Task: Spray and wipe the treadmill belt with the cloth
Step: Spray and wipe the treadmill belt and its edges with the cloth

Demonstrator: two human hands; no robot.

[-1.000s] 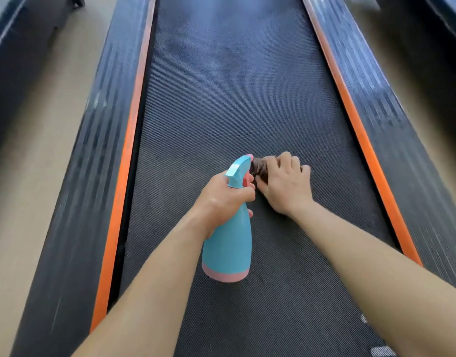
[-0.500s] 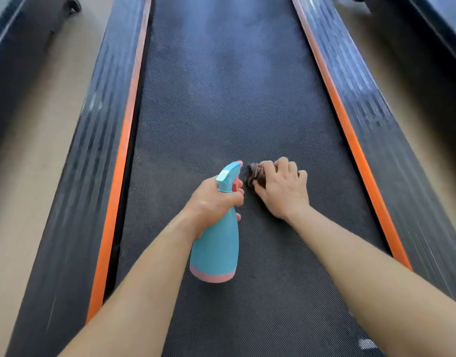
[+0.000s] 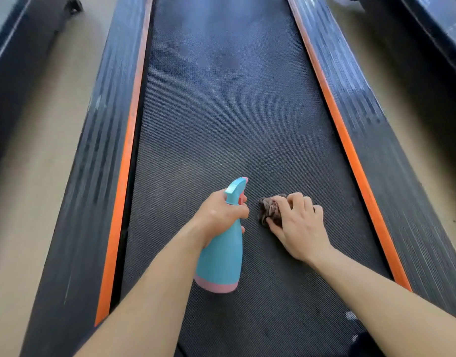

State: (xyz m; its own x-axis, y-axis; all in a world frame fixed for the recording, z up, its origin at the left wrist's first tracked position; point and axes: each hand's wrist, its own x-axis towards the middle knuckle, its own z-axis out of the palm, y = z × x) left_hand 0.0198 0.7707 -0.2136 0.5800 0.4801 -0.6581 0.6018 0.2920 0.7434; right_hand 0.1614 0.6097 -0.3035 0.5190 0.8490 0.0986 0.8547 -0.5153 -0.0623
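Observation:
The dark textured treadmill belt [image 3: 221, 104] runs away from me up the middle of the view. My left hand [image 3: 219, 213] grips the neck of a blue spray bottle [image 3: 220, 258] with a pink base, held above the belt with its nozzle pointing forward. To its right, my right hand [image 3: 297, 225] presses a crumpled brown cloth [image 3: 267, 211] onto the belt. Most of the cloth is hidden under my fingers.
Black ribbed side rails with orange strips border the belt, the left rail [image 3: 93, 163] and the right rail [image 3: 381, 140]. Beige floor [image 3: 36, 161] lies on both sides. Dark equipment [image 3: 13, 60] stands at the far left and far right.
My right hand has slid the cloth to the right, opening a gap between it and the bottle. My left hand with the bottle has stayed nearly in place.

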